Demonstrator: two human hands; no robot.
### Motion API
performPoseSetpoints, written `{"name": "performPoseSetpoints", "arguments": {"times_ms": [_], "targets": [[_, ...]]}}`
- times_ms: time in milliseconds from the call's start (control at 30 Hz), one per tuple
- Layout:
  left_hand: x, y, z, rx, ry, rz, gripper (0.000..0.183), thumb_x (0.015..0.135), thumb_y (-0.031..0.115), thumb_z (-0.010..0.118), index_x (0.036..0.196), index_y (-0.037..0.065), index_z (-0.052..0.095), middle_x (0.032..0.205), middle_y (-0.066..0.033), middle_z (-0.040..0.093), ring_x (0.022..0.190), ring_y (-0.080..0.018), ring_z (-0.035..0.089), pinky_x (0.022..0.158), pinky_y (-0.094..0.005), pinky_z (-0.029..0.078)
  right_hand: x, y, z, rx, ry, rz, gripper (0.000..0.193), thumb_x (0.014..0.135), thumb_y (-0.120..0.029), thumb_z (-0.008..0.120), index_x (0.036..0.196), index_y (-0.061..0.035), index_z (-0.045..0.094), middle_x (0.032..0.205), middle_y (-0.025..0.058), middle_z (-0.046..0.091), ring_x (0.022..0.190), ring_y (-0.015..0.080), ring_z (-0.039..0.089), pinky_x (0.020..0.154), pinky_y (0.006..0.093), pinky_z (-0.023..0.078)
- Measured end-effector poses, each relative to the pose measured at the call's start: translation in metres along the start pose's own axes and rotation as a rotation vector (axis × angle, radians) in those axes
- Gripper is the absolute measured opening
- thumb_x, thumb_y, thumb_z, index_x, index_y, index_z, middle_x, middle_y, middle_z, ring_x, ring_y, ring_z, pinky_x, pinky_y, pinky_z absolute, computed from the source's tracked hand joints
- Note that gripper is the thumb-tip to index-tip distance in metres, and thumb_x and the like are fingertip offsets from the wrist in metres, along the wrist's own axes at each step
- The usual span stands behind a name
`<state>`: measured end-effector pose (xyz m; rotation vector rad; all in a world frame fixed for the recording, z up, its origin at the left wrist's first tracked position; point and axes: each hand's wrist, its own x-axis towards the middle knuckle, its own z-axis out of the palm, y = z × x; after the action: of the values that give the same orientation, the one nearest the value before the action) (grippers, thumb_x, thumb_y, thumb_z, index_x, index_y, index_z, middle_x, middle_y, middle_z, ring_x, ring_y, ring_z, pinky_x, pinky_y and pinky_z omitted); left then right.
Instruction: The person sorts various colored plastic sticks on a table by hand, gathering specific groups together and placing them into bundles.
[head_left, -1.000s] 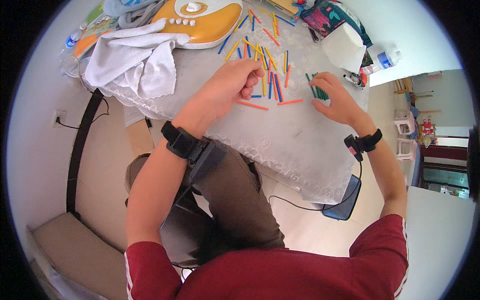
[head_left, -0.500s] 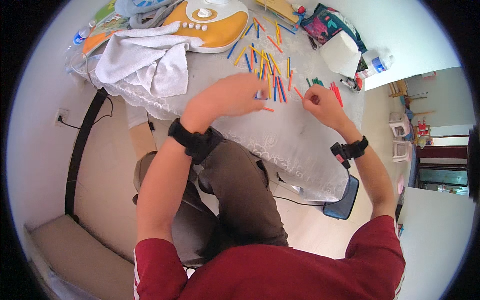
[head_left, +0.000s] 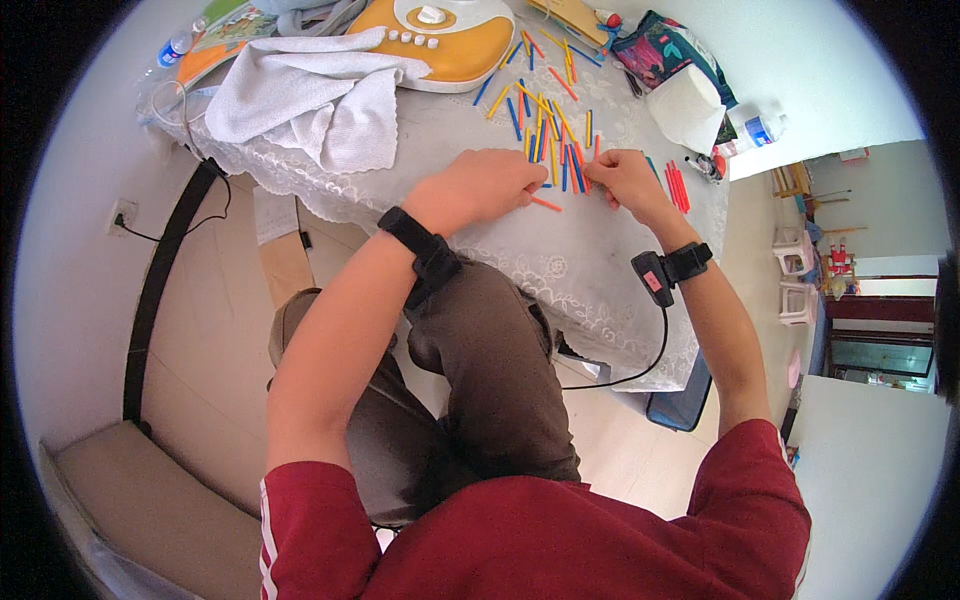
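Note:
Thin coloured counting sticks, blue, yellow and orange, lie loosely scattered on the lace-covered table. My left hand is closed at the near left side of them, fingers curled. An orange stick shows just below its fingertips, and a bit of blue beside them; what is inside the pinch is hidden. At the near right edge of the scatter my right hand is closed, its fingertips pinching at an orange stick beside several blue ones. Red sticks lie side by side to its right, with green ones partly hidden behind the hand.
A white towel and a yellow-and-white appliance with knobs stand at the back left. A paper roll, a dark patterned bag and a plastic bottle are at the back right. A cable hangs near the table's front edge.
My right hand has moved left to the edge of the scattered sticks, uncovering more of the red ones. My left hand has come down closer to the single orange stick. The view has shifted slightly.

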<state>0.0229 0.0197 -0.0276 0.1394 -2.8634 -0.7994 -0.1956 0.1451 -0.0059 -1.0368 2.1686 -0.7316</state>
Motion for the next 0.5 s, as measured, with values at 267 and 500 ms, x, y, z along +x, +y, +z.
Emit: {"name": "performPoseSetpoints", "arguments": {"times_ms": [267, 500], "targets": [[-0.003, -0.014, -0.002, 0.030, 0.049, -0.091, 0.016, 0.088, 0.020, 0.057, 0.091, 0.004, 0.056, 0.094, -0.0146, 0.060, 0.091, -0.0342, 0.058, 0.075, -0.0459, 0.046, -0.008, -0.017, 0.004, -0.281, -0.007, -0.054, 0.021, 0.080, -0.018, 0.066, 0.076, 0.0028, 0.065, 0.061, 0.0054, 0.060, 0.046, 0.0109, 0.054, 0.041, 0.0261, 0.045], [-0.011, -0.011, -0.021, -0.088, 0.129, -0.057, 0.017, 0.089, 0.018, 0.058, 0.090, 0.002, 0.055, 0.085, -0.0180, 0.061, 0.082, -0.0347, 0.058, 0.072, -0.0439, 0.045, -0.006, -0.031, -0.001, -0.470, -0.061, 0.028, 0.031, 0.076, -0.024, 0.065, 0.065, 0.0044, 0.063, 0.058, 0.0113, 0.061, 0.045, 0.0201, 0.060, 0.043, 0.0320, 0.050]]}}
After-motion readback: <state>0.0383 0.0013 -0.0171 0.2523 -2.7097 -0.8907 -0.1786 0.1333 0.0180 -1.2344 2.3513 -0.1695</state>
